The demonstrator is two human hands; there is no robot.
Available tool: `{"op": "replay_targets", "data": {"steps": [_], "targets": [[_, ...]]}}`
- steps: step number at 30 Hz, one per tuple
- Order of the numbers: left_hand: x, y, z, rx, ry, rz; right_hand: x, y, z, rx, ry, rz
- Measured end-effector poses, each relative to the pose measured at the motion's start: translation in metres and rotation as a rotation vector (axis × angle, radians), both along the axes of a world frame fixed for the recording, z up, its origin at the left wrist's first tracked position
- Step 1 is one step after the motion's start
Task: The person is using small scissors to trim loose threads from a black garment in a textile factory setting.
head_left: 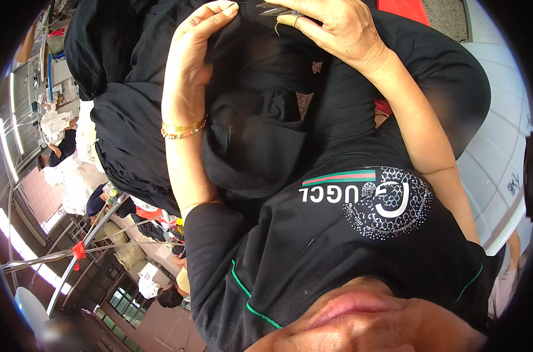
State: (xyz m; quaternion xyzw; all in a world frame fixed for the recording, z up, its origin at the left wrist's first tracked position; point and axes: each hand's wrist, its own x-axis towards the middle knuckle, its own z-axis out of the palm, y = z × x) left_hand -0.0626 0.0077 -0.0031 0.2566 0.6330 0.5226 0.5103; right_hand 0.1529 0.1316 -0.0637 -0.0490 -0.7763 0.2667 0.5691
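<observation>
My left hand [199, 36] is at the top of the view, thumb and fingertips pinched together over black cloth. What lies in that pinch is too dark to make out. Facing it from the right, my right hand [344, 30] is closed around small metal thread snips [273, 10], their pointed blades toward the left hand. A thin pale band or thread hangs at one of its fingers. Black fabric [255, 138] lies bunched across my lap beneath both hands, and more black cloth [131, 138] is heaped to the left.
A red plastic piece [404, 9] shows at the top, beside a large white surface [495, 82] on the right. Far left, co-workers [171, 296] are among heaps of white cloth [73, 185]. A metal pole [93, 232] with a red tie [79, 250] crosses there.
</observation>
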Motion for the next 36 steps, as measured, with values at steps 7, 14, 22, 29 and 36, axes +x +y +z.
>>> {"op": "replay_targets", "data": {"steps": [7,14,22,29,36], "targets": [[-0.006,0.000,-0.004,-0.023,-0.075,-0.073,-0.001,-0.001,-0.002,0.000,0.002,0.050],[-0.014,0.001,-0.009,-0.035,-0.043,-0.059,0.017,-0.006,0.024,-0.037,-0.323,-0.001],[0.006,0.001,-0.001,0.087,0.091,-0.088,0.012,-0.007,0.026,-0.567,-0.378,0.209],[-0.017,-0.016,0.010,0.041,0.374,-0.182,0.026,0.024,0.026,-0.820,-0.267,0.123],[-0.019,-0.017,-0.001,0.072,0.156,-0.120,0.016,-0.004,0.044,-0.556,-0.297,0.043]]}}
